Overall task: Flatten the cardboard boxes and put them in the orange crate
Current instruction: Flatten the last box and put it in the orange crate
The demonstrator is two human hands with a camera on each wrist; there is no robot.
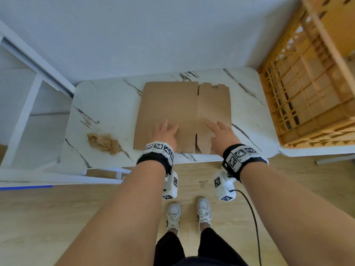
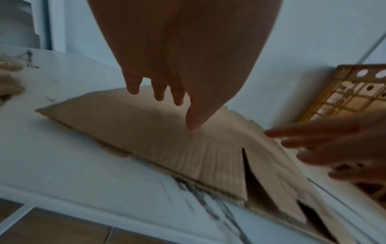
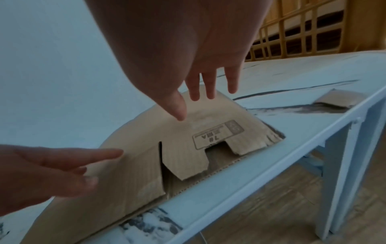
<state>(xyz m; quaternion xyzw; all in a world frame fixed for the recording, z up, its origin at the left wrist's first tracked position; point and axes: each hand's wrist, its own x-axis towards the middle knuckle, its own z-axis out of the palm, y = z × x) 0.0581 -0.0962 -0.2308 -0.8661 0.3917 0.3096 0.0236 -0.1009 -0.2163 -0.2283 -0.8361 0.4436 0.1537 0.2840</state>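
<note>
Fingers [image 2: 133, 85] of the left hand [image 1: 165, 133]: straight, slightly spread, gripping nothing; thumb tip on the board, the other tips seemingly just above it. Fingers [image 3: 210, 85] of the right hand [image 1: 222, 134]: likewise extended and spread, curled round nothing, over the right panel; contact cannot be confirmed.

Flattened cardboard box [image 1: 184, 112]: lies on the marble-patterned table [image 1: 107, 104], near edge close to the table's front edge. Both hands sit over its near half, one either side of the central slit, probably to press out the last spring in the folds. The wrist views show the sheet bowing up slightly along its near edge, with a lower layer visible beneath the notched flap [image 3: 188, 165]. A printed stamp [image 3: 217, 133] sits on the right panel.

Orange crate [image 1: 307, 83]: slatted plastic, to the right of the table, on a separate white surface, well apart from the box. Flat brown cardboard appears to lie inside already.

Other items: crumpled brown paper wad [image 1: 103, 143] on the table's left part, apart from the box; a small cardboard scrap [image 3: 338, 99] near the table's right end; a white frame [image 1: 28, 104] to the left.

Obstructions: none visible between box and crate; the scrap lies near that path but is low. The sheet must be lifted over the crate's wall.
</note>
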